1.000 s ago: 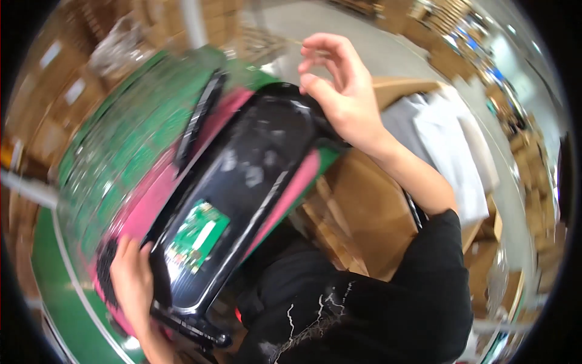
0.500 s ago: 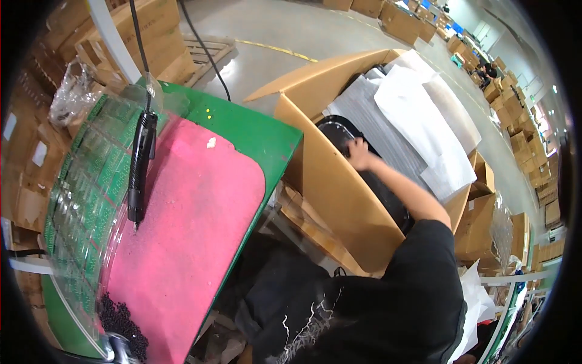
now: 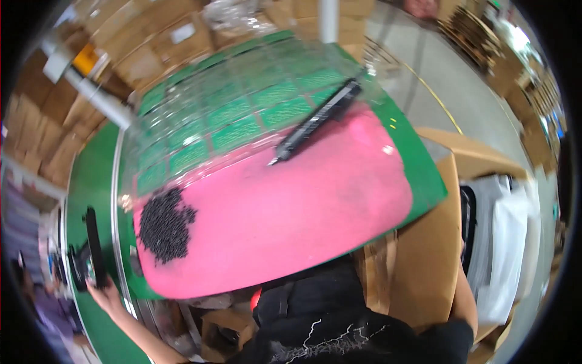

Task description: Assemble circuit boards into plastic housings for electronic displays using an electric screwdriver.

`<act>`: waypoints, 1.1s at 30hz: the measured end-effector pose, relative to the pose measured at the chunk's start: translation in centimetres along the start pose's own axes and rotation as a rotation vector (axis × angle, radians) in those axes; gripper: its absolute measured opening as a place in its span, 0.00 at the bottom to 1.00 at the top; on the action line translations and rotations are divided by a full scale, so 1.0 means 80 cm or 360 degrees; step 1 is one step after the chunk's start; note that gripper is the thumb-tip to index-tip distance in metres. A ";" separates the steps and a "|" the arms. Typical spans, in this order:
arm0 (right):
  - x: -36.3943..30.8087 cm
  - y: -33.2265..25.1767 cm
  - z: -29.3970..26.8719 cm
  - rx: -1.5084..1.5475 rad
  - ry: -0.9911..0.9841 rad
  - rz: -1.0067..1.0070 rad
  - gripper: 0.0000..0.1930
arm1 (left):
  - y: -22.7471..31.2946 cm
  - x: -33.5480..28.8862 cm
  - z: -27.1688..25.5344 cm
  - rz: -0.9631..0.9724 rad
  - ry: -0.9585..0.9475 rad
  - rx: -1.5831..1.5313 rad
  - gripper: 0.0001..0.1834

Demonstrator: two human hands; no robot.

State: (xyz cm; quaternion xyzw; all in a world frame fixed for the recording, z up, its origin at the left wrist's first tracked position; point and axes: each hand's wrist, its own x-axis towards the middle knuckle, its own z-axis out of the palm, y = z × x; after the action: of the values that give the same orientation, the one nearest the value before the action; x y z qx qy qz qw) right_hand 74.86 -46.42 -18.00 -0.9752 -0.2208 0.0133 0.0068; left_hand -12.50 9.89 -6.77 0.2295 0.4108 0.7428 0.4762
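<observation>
At the far left, my left hand (image 3: 104, 293) grips the near end of a black part (image 3: 94, 249) with a long narrow upright edge, over a green surface; blur hides its exact kind. My right hand (image 3: 464, 250) reaches into a cardboard box (image 3: 424, 261) on the right; the box wall hides most of its fingers. Beside it in the box is a black glossy part (image 3: 468, 212), next to grey foam sheets (image 3: 488, 236) and white wrapping (image 3: 512, 255). A black electric screwdriver (image 3: 318, 121) lies across the bench, its tip over a pink mat (image 3: 291, 224).
A pile of small black screws (image 3: 167, 227) sits on the mat's left end. Clear plastic trays (image 3: 236, 91) cover green boards (image 3: 224, 115) behind it. The green bench (image 3: 424, 188) has a pale rail (image 3: 117, 224) at left. Stacked cartons (image 3: 145, 60) stand behind.
My view has swung left, so the bench now fills the middle and the box sits at the right edge. My left hand has come into view with the black part.
</observation>
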 end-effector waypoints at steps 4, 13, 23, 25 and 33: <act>0.018 0.004 -0.048 0.0118 0.0296 0.0005 0.12 | -0.018 -0.018 0.063 0.0117 0.0334 0.0010 0.35; 0.027 -0.071 -0.217 0.0695 0.0781 -0.0291 0.08 | -0.062 -0.134 0.238 0.0778 -0.0386 0.1072 0.22; 0.013 -0.286 -0.266 -0.0224 0.0071 -0.2284 0.13 | -0.125 -0.304 0.436 0.0819 -0.2159 0.1200 0.07; -0.001 -0.348 -0.250 -0.0346 -0.0030 -0.2712 0.10 | -0.128 -0.327 0.446 0.0790 -0.2393 0.1282 0.11; -0.051 -0.525 -0.247 0.0172 -0.0085 -0.3408 0.16 | -0.198 -0.346 0.471 0.1112 -0.2620 0.1757 0.18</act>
State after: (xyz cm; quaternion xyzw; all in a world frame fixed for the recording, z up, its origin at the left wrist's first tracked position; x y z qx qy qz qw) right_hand 53.71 -10.45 2.62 -0.2719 -0.9603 0.0315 0.0532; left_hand 35.54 3.14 2.51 0.9545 0.1529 0.1633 0.1970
